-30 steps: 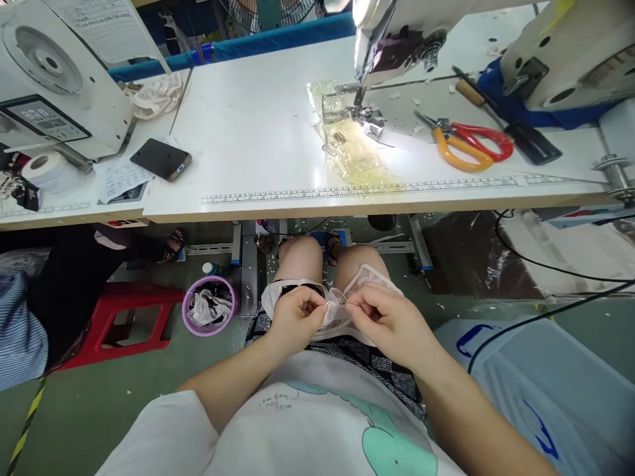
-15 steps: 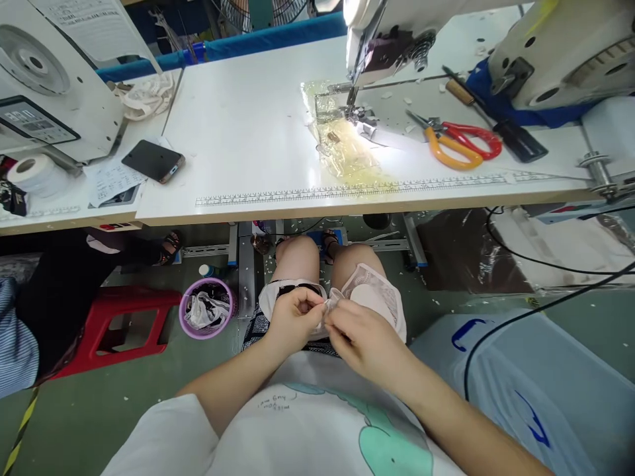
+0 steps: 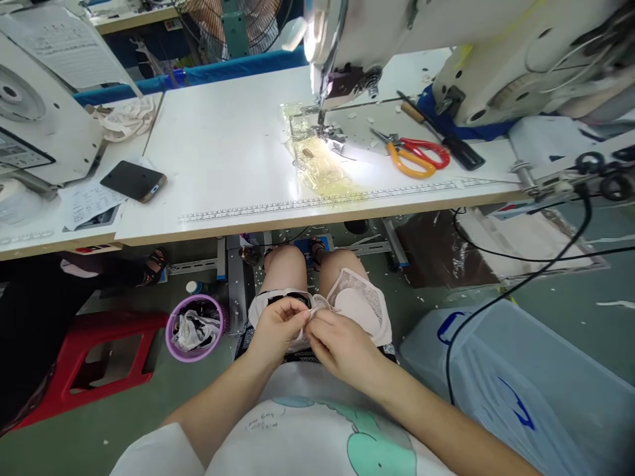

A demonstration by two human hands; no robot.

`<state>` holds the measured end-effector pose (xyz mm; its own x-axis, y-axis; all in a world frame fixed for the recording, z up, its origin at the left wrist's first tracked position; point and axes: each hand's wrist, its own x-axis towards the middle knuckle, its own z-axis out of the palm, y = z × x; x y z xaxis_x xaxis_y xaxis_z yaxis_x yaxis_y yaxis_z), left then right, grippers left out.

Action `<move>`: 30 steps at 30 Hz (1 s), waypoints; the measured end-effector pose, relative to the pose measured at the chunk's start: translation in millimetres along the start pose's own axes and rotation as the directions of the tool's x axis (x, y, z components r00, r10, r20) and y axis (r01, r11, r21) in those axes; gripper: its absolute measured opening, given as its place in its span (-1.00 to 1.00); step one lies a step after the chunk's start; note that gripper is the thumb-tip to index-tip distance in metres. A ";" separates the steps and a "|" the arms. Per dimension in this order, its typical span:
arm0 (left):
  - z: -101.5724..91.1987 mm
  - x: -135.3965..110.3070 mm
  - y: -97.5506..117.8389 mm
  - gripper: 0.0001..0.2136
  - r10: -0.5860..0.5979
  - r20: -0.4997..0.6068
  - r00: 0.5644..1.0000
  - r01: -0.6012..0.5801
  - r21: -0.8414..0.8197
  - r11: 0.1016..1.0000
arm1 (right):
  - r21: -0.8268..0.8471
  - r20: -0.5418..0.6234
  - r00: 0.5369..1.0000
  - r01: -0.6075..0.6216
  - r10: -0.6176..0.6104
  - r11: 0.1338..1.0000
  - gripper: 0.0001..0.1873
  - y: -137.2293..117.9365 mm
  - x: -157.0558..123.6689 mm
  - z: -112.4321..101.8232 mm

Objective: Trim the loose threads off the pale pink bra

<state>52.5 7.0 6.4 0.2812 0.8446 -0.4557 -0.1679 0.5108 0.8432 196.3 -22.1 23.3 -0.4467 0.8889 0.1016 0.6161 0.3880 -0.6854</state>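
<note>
A pale pink bra [image 3: 364,307] with lace edging lies across my lap, one cup over each thigh. My left hand [image 3: 281,327] pinches a thin part of it between thumb and fingertips. Right against those fingers, my right hand [image 3: 340,340] is closed on the same bra, close to its middle. The exact bit of strap or edge between the fingertips is mostly hidden by my hands. Both hands stay low over my lap, below the front edge of the white sewing table [image 3: 223,152].
A sewing machine [image 3: 322,99] with its lamp lit stands on the table, beside orange-and-red-handled pliers [image 3: 414,158] and a screwdriver [image 3: 461,149]. A phone [image 3: 133,180] lies left. A purple basket [image 3: 173,347], red stool [image 3: 54,377] and lined blue bin [image 3: 496,363] flank me.
The view has swung slightly right and up, shifting the table and machine leftward in the picture. Both hands keep their pinch on the bra, fingertips still together.
</note>
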 end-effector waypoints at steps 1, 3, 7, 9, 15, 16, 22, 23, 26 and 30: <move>-0.6 -1.0 -0.2 -0.79 0.017 -0.005 1.000 -0.017 0.034 0.999 | 0.054 0.003 1.000 -0.015 0.015 0.998 -0.81 -0.8 -0.9 -4.2; -0.4 -4.5 1.7 -0.78 0.039 -0.013 0.999 -0.038 0.094 0.995 | 0.181 -0.021 0.996 -0.078 0.083 0.980 -0.85 0.1 -4.5 -13.2; 6.2 -12.4 10.7 -0.76 0.075 0.008 0.997 -0.075 0.179 0.981 | 0.424 -0.153 0.930 -0.245 0.335 0.872 -0.83 12.3 -13.4 -17.5; 10.1 -14.3 13.2 -0.78 0.082 0.050 0.995 -0.091 0.220 0.971 | 0.558 -0.149 0.909 -0.248 0.390 0.792 -0.84 18.5 -15.1 -11.0; 12.4 -14.1 10.7 -0.83 0.080 0.114 0.990 -0.110 0.284 0.953 | 0.724 -0.177 0.897 -0.160 0.405 0.671 -0.87 14.8 -10.5 5.8; 12.0 -14.0 10.4 -0.82 0.067 0.113 0.991 -0.097 0.285 0.954 | 0.711 -0.198 0.894 -0.152 0.402 0.686 -0.87 12.8 -9.9 6.5; 9.5 -12.6 9.2 -0.82 0.032 0.133 0.991 -0.072 0.304 0.950 | 0.653 -0.241 0.900 -0.126 0.362 0.747 -0.87 6.9 -9.2 6.1; 9.5 -12.5 9.3 -0.82 0.038 0.137 0.990 -0.079 0.312 0.947 | 0.650 -0.247 0.903 -0.114 0.351 0.751 -0.87 6.7 -9.1 4.9; 10.2 -12.3 10.5 -0.85 0.064 0.141 0.988 -0.109 0.343 0.933 | 0.638 -0.315 0.886 -0.067 0.340 0.767 -0.87 7.8 -9.4 -1.4; 10.6 -10.7 10.8 -0.88 0.071 0.136 0.988 -0.114 0.349 0.930 | 0.652 -0.381 0.835 -0.063 0.398 0.756 -0.87 14.7 -10.3 -7.2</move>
<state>57.7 1.8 23.4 0.3944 0.8488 -0.3521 0.1417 0.3224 0.9360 214.6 -23.8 17.4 0.1191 0.9891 0.0869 0.0707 0.0788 -0.9944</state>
